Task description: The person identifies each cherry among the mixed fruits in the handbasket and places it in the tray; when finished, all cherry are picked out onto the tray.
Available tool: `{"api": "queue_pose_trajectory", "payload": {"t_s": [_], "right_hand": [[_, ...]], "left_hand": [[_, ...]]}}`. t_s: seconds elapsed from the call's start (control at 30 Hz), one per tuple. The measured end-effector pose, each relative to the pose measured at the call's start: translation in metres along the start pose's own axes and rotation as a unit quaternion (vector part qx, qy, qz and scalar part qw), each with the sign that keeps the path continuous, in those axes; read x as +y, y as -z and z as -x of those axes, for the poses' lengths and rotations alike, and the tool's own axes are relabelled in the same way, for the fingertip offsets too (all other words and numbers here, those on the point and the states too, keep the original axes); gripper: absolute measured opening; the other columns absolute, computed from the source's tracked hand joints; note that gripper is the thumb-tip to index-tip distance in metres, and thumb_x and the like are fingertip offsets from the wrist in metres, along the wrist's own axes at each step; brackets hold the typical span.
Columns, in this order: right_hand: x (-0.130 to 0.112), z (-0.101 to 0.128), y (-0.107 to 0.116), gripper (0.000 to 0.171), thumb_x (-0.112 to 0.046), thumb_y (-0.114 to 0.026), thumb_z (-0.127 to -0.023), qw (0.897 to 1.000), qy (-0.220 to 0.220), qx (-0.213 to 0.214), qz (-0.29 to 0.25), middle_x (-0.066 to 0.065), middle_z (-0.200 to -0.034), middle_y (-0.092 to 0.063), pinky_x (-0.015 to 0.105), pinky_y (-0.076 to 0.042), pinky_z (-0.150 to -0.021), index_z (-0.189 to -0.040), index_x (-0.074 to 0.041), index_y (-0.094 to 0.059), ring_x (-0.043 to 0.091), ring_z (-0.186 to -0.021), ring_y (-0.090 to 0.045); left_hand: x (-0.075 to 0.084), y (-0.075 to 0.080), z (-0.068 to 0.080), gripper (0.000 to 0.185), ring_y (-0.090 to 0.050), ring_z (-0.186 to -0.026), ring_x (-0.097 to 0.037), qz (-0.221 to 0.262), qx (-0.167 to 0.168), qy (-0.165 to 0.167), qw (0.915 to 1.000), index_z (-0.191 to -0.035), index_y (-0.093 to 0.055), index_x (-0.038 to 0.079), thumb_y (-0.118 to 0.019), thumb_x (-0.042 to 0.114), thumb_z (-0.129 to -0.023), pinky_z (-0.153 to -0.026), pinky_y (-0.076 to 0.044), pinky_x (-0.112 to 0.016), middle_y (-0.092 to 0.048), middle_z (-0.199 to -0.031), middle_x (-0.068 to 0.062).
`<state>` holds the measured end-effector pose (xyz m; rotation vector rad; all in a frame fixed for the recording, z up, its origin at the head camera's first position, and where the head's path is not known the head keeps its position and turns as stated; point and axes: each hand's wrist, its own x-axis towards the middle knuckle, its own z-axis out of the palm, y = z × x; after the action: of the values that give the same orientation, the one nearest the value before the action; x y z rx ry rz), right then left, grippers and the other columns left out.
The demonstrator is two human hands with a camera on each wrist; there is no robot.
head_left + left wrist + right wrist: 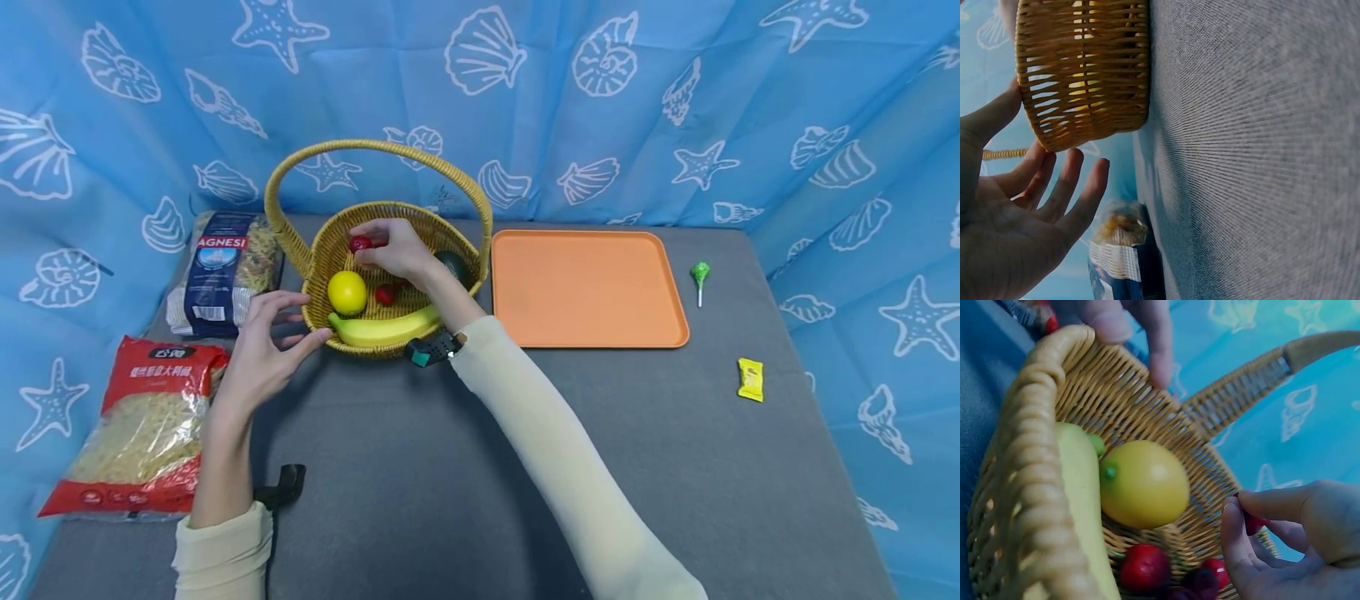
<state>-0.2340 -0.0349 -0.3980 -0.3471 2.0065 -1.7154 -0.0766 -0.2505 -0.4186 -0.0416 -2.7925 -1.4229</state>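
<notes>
While the right hand (393,250) reaches into the wicker basket (322,250), its grip is pinched on a small red fruit (360,243) between thumb and fingertips (1241,547), held above the basket's floor at about 11 o'clock inside the bowl. Below it lie a lemon (347,292) at 9 o'clock, another red fruit (385,293) near the middle, and a banana (382,329) along the 6 o'clock rim. The left hand (262,346) holds nothing, its grip released with fingers spread; the thumb touches the basket's outer wall at about 7 o'clock. On the grey tabletop (487,467), an orange tray (585,287) sits just beside the basket at 3 o'clock, with a green lollipop (700,275) and a yellow wrapped sweet (750,379) farther that way. A blue pasta bag (221,271) lies at 9 o'clock and a red pasta bag (138,425) at 8 o'clock.
</notes>
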Motion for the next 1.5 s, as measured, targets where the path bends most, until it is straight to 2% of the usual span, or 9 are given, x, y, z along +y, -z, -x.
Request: {"api": "queue_pose_trajectory", "payload": {"t_s": [0.17,0.33,0.57,0.73,0.8,1.03,1.27,1.4,1.5], "right_hand": [[-0.008,0.019,0.011,0.039,-0.006,-0.068,-0.106,1.0,0.025,-0.01,0.003,0.02,-0.134,-0.067,0.051,-0.063,-0.108,-0.144,-0.002,-0.065,0.043,-0.121,-0.072],[-0.017,0.047,0.025,0.04,-0.014,-0.072,-0.105,0.996,0.07,-0.025,0.048,0.014,-0.142,-0.068,0.054,-0.063,-0.107,-0.144,-0.008,-0.067,0.033,-0.114,-0.077],[-0.018,0.1,0.055,0.036,-0.015,-0.074,-0.103,0.986,0.146,-0.046,0.066,0.009,-0.142,-0.069,0.029,-0.065,-0.09,-0.138,-0.01,-0.071,0.021,-0.101,-0.08],[-0.011,0.14,0.078,0.033,-0.006,-0.073,-0.101,0.978,0.184,-0.052,0.078,0.016,-0.135,-0.066,0.026,-0.064,-0.099,-0.134,-0.002,-0.073,0.02,-0.109,-0.072],[-0.007,0.153,0.088,0.033,-0.002,-0.074,-0.1,0.976,0.196,-0.05,0.083,0.017,-0.133,-0.063,0.03,-0.064,-0.105,-0.133,0.001,-0.073,0.021,-0.117,-0.071],[0.009,0.185,0.132,0.037,0.007,-0.077,-0.094,0.971,0.212,0.005,0.105,0.016,-0.128,-0.069,0.026,-0.065,-0.1,-0.13,0.003,-0.07,0.021,-0.111,-0.072],[0.03,0.183,0.174,0.038,-0.001,-0.083,-0.092,0.974,0.153,0.087,0.141,0.013,-0.125,-0.07,0.021,-0.065,-0.094,-0.127,0.0,-0.069,0.02,-0.106,-0.071],[0.049,0.161,0.187,0.038,-0.013,-0.086,-0.094,0.962,0.105,0.146,0.205,0.011,-0.132,-0.07,0.018,-0.064,-0.085,-0.128,-0.007,-0.073,0.027,-0.106,-0.075],[0.063,0.141,0.192,0.039,-0.015,-0.085,-0.095,0.949,0.082,0.173,0.252,0.014,-0.134,-0.068,0.025,-0.067,-0.085,-0.131,-0.006,-0.073,0.035,-0.104,-0.079]], "left_hand": [[0.0,0.001,0.0,0.06,-0.054,-0.135,-0.043,0.0,0.0,0.002,1.0,-0.15,-0.054,0.004,-0.079,0.028,-0.101,-0.086,-0.049,0.004,-0.038,-0.16,-0.022],[0.0,0.001,0.0,0.059,-0.054,-0.135,-0.043,0.007,0.001,0.0,1.0,-0.149,-0.054,0.002,-0.079,0.025,-0.101,-0.085,-0.047,0.005,-0.037,-0.16,-0.022],[0.0,0.0,0.0,0.059,-0.053,-0.136,-0.043,0.007,-0.001,0.001,1.0,-0.149,-0.054,0.003,-0.079,0.026,-0.101,-0.085,-0.047,0.005,-0.037,-0.16,-0.022],[0.0,0.0,0.0,0.059,-0.053,-0.136,-0.042,0.01,-0.002,0.003,0.9999,-0.15,-0.054,0.003,-0.079,0.026,-0.101,-0.085,-0.048,0.004,-0.037,-0.16,-0.022],[0.0,0.0,0.001,0.059,-0.053,-0.136,-0.041,0.011,-0.001,0.004,0.9999,-0.15,-0.054,0.003,-0.079,0.025,-0.101,-0.085,-0.048,0.004,-0.037,-0.16,-0.022],[0.002,0.001,0.001,0.059,-0.054,-0.134,-0.038,0.014,0.001,0.002,0.9999,-0.15,-0.054,0.002,-0.079,0.024,-0.101,-0.086,-0.05,0.003,-0.038,-0.159,-0.021],[0.001,0.0,0.0,0.058,-0.055,-0.132,-0.039,0.023,0.003,-0.008,0.9997,-0.15,-0.054,0.0,-0.08,0.018,-0.1,-0.087,-0.051,0.003,-0.038,-0.158,-0.023],[0.002,0.0,0.0,0.058,-0.055,-0.133,-0.04,0.02,0.003,-0.004,0.9998,-0.149,-0.055,0.0,-0.08,0.021,-0.101,-0.086,-0.05,0.003,-0.038,-0.158,-0.023],[0.002,0.0,-0.001,0.058,-0.055,-0.133,-0.04,0.018,0.002,-0.001,0.9998,-0.149,-0.055,0.0,-0.08,0.022,-0.101,-0.086,-0.05,0.003,-0.038,-0.159,-0.023]]}}
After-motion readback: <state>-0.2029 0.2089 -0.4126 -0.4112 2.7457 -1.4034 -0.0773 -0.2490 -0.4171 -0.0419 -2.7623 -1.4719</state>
